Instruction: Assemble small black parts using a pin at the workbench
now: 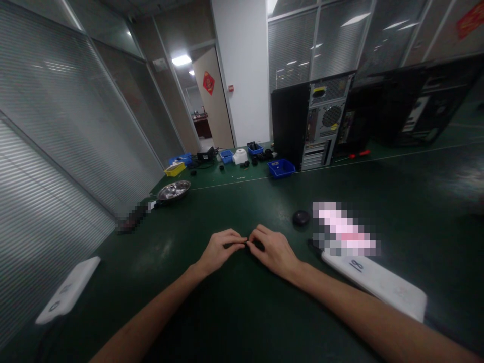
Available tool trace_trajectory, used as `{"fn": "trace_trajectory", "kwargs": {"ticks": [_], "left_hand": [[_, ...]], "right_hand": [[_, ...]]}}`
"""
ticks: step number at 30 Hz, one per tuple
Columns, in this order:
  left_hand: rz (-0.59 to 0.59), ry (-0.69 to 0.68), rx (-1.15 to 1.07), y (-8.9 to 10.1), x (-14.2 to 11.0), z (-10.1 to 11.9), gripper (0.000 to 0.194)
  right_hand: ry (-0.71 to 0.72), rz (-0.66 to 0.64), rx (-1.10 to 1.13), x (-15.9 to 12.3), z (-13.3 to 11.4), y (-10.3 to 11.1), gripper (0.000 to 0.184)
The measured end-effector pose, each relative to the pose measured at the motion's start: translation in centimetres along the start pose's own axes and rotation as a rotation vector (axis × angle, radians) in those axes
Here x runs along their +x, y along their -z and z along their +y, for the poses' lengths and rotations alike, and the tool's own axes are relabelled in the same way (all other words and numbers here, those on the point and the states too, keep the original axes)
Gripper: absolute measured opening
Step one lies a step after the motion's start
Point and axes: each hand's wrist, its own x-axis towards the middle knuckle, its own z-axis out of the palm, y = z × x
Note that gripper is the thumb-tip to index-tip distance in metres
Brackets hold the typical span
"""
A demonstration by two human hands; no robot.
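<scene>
Over the dark green table point(212, 322), my left hand point(223, 248) and my right hand point(273, 250) meet fingertip to fingertip. Each hand is closed in a pinch. A tiny dark thing point(246, 242) shows between the fingertips, too small to name. To the right of my right hand lies a black computer mouse point(301, 218), apart from the fingers. Beyond the mouse are a blurred-out pink patch point(342, 229) and a white oblong box marked 18 point(374, 280), with my right forearm passing in front of its near end.
A second white box point(70, 290) lies at the left edge. Farther back are a metal dish point(174, 190), a yellow tray point(175, 169), a blue bin point(281, 168) and several small parts. An open-backed computer tower point(291, 126) stands at the back right, with a red-handled tool point(359, 154) beside it.
</scene>
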Motion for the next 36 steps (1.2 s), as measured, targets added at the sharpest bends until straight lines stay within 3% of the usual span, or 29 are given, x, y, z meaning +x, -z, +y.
{"fn": "trace_trajectory", "kwargs": {"ticks": [10, 15, 23, 31, 34, 36], "left_hand": [[-0.094, 0.010, 0.116, -0.4, 0.0, 0.2, 0.041], [-0.144, -0.009, 0.217, -0.7, 0.2, 0.3, 0.041], [-0.154, 0.017, 0.228, 1.1, 0.0, 0.2, 0.030], [-0.174, -0.054, 0.206, -0.2, 0.9, 0.7, 0.031], [-0.152, -0.059, 0.218, 0.2, 0.8, -0.5, 0.030], [-0.099, -0.005, 0.240, 1.5, 0.6, -2.4, 0.030]], "right_hand": [[-0.091, 0.013, -0.079, 0.1, 0.4, 0.0, 0.016], [-0.144, -0.015, -0.140, 0.2, 0.4, 0.2, 0.014], [-0.226, -0.034, -0.209, -0.1, 0.2, 0.8, 0.016], [-0.250, -0.060, -0.242, 0.0, -0.1, 0.8, 0.018], [-0.246, -0.068, -0.236, 0.0, -0.2, 0.8, 0.017], [-0.247, -0.072, -0.232, 0.0, -0.2, 0.9, 0.016]]}}
